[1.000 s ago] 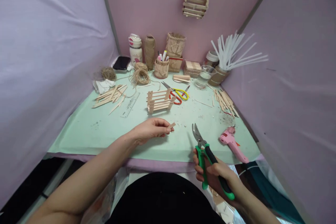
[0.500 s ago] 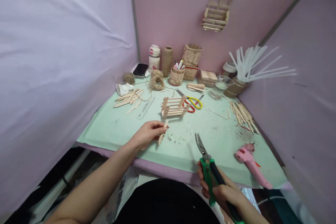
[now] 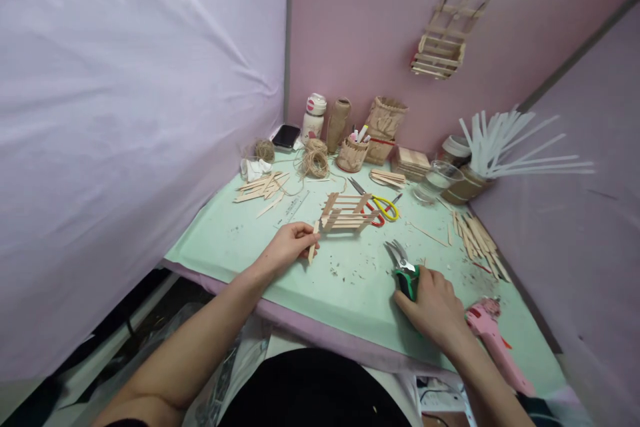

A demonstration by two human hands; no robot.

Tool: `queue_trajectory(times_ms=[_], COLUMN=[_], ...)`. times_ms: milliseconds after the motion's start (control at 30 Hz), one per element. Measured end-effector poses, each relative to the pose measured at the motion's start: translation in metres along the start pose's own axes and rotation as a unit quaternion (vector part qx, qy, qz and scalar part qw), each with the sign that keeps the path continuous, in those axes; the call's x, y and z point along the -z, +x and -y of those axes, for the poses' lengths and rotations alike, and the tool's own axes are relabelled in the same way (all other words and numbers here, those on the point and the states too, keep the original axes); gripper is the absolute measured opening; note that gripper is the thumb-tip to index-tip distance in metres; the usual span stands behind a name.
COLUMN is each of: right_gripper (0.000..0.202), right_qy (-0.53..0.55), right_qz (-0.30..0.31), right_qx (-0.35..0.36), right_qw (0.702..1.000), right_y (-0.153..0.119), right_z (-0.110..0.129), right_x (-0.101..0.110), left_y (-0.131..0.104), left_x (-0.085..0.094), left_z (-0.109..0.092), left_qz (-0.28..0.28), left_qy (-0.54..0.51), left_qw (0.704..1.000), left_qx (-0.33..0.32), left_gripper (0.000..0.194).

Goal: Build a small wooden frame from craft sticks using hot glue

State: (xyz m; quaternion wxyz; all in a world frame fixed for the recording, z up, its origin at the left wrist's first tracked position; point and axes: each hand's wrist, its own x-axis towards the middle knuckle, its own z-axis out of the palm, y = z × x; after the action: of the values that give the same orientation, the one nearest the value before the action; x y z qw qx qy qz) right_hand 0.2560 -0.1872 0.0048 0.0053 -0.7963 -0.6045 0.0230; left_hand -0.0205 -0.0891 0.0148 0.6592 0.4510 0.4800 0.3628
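My left hand (image 3: 295,240) pinches a short craft stick (image 3: 313,251), held slanted just above the front of the table. Right beside its top end stands a small slatted frame (image 3: 347,213) built of craft sticks. Over the table's right half, my right hand (image 3: 434,300) is closed from above around the handles of green-and-black pruning shears (image 3: 407,273). Their curved blades point away from me, toward the frame, and are slightly parted. The palm hides much of the handles. Behind the frame lie scissors (image 3: 385,207) with red and yellow handles.
A pink glue gun (image 3: 495,343) lies at the right edge, near loose sticks (image 3: 477,243). More sticks (image 3: 263,187) and a clear ruler (image 3: 295,207) are at left. Twine (image 3: 315,159), a pen holder (image 3: 352,155), a plastic cup (image 3: 437,181) and white glue sticks (image 3: 500,147) stand behind.
My right hand has moved forward from the table's near edge and turned palm-down over the shears, lowering them toward the tabletop. My left hand still holds the stick, now closer to the frame.
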Motion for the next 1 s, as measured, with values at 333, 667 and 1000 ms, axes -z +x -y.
queue_trajectory(times_ms=[333,667,1000], right_gripper=[0.037,0.033,0.025], right_qy=[0.288,0.385,0.216], right_qz=[-0.007,-0.030,-0.172], right_qx=[0.158,0.198,0.232], right_qw=[0.944,0.901,0.933], right_y=[-0.010,0.001,0.017], right_z=[0.065,0.130,0.136], right_x=[0.024,-0.006,-0.026], left_y=[0.003,0.007,0.042], left_x=[-0.005,-0.010,0.030], left_z=[0.004,0.012,-0.001], left_qz=[0.011,0.031,0.039], left_qy=[-0.084,-0.140,0.212], left_qw=[0.996,0.990,0.966], left_qx=[0.016,0.018,-0.143], left_gripper=[0.034,0.027,0.089])
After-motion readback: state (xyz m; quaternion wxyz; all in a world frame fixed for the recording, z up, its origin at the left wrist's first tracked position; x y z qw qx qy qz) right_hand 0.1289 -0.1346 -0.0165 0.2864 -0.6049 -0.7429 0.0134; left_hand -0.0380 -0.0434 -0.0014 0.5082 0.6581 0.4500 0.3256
